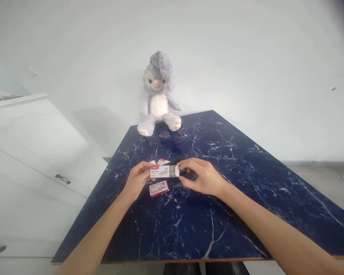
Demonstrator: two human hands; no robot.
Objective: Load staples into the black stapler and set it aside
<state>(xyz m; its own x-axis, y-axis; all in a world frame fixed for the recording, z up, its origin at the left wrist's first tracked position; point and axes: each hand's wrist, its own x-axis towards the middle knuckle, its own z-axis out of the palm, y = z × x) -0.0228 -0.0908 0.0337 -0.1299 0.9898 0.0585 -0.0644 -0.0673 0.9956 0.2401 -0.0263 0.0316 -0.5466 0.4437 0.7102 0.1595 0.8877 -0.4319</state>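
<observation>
Head camera's got both hands busy with one little white-and-red box (159, 172), held up over the worktop (240, 160), closer to its left edge than its right and roughly midway between the far and near edges. The left hand (138, 178) is pinching the left end of the box, thumb and fingers closed on it. The right hand (202, 176) has the other end, with thumb and index finger at the lower and upper corners there; its remaining fingers are tucked behind, so I can't tell how they sit. A greyish strip (172, 171) shows at that right end, between the printed part and a white end piece, too small to make out properly. Just below the hands, on the near-edge side, a second red-edged box (158, 188) lies flat on the worktop. Behind the held one there's another red-and-white pack (163, 162), partly hidden, plus something black (176, 162) mostly blocked by the hands, no clue what. Oh, and a fluffy grey plush bunny (159, 105) is sitting at the far edge near the far left corner, feet pointing this way, white wall (246, 57) behind it.
</observation>
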